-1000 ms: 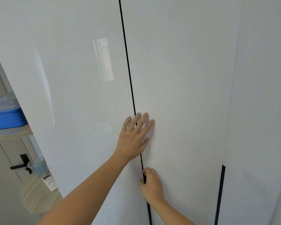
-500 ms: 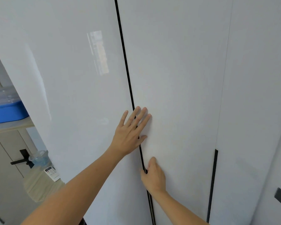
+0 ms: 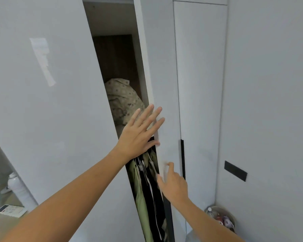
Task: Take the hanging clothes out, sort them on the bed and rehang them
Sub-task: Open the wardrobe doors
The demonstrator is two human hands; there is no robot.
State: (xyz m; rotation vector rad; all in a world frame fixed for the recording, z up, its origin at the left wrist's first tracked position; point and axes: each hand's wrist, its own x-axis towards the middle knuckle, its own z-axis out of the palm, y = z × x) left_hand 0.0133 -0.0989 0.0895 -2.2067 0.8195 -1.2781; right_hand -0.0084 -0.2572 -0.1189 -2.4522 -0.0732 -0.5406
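Clothes (image 3: 147, 194), green and black, hang in the wardrobe gap between your hands; your left hand (image 3: 138, 135) spreads flat above them; your right hand (image 3: 173, 186), fingers loose, touches the right door (image 3: 164, 67) below.

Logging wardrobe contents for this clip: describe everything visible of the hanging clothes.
The hanging clothes show only through the narrow gap between the wardrobe doors: soft fabric, an olive-green garment on the left, black ones beside it, with thin white hangers at the top. They hang straight down, packed close. The left hand overlaps their top; whether it touches them cannot be told.
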